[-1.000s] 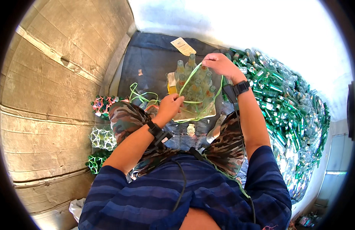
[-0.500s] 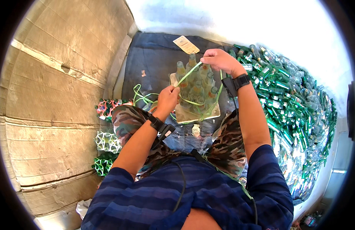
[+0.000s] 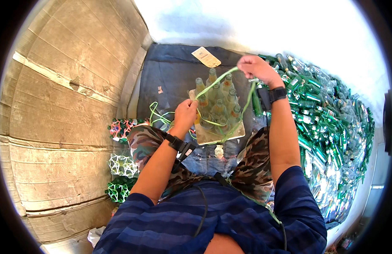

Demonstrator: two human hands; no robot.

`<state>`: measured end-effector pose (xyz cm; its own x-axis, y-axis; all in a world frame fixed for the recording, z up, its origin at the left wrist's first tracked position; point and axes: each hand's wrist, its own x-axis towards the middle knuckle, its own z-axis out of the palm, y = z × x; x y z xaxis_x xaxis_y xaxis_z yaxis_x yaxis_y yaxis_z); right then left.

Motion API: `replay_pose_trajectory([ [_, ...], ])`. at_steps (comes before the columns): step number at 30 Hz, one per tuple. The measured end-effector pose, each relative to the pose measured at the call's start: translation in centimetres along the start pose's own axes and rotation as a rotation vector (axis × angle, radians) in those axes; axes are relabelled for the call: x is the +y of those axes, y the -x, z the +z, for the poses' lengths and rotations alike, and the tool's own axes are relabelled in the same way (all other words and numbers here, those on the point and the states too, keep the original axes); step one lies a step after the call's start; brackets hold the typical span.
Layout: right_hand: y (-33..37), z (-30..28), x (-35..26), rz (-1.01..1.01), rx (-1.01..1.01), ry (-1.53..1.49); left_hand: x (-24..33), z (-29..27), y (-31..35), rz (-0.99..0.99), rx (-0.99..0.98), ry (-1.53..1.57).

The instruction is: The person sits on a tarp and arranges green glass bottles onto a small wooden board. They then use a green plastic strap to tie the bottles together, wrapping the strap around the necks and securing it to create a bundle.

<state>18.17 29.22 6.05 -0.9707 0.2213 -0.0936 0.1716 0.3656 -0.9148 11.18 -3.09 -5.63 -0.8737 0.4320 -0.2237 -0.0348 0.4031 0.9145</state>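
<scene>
Green cord (image 3: pixel 224 76) stretches between our two hands above a cluster of clear bottles (image 3: pixel 219 109), which stand upright and close together on a pale board (image 3: pixel 205 137) just beyond our knees. Our left hand (image 3: pixel 186 115) is at the near left side of the cluster, its grip clamped on the cord between thumb and fingers. Our right hand (image 3: pixel 258 69) is raised at the far right side, its grip pinched on the cord too. From there one strand arches back to the left hand over the bottle necks, and another drops along the right side of the cluster toward the board. More of the cord lies across the near bottles, and loose loops of it spread to the left, near our left knee.

We wear a black strapped device on each wrist. Beyond the board, a printed card (image 3: pixel 206 56) lies on the dark floor covering (image 3: pixel 170 67), and a crumpled pale scrap (image 3: pixel 219 151) lies just on the near side of the board. To our left, three bundles of bottles line the cardboard wall (image 3: pixel 64 106): one bound in red (image 3: pixel 121 128), one in white (image 3: pixel 123 165), one in green (image 3: pixel 119 190). A large heap of bottles (image 3: pixel 323 118), mostly green and clear, fills the right side.
</scene>
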Motion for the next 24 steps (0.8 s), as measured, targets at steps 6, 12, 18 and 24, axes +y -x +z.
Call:
replay_pose_trajectory([
  [6, -5.9, 6.3, 0.4, -0.311, 0.164, 0.084, 0.1, 0.1, -0.5, -0.018, 0.035, 0.035],
  [12, -9.0, 6.9, 2.3, -0.271, 0.049, 0.21, -1.0, 0.2, -1.5, -0.024, 0.033, -0.005],
  [18, -10.5, 6.4, 5.7, -0.192, 0.002, 0.236, -0.9, 0.8, -2.0, -0.054, 0.011, -0.049],
  [24, -8.1, 4.1, 6.4, 0.086, -0.099, 0.171, -0.7, 0.7, -1.9, -0.057, -0.007, -0.094],
])
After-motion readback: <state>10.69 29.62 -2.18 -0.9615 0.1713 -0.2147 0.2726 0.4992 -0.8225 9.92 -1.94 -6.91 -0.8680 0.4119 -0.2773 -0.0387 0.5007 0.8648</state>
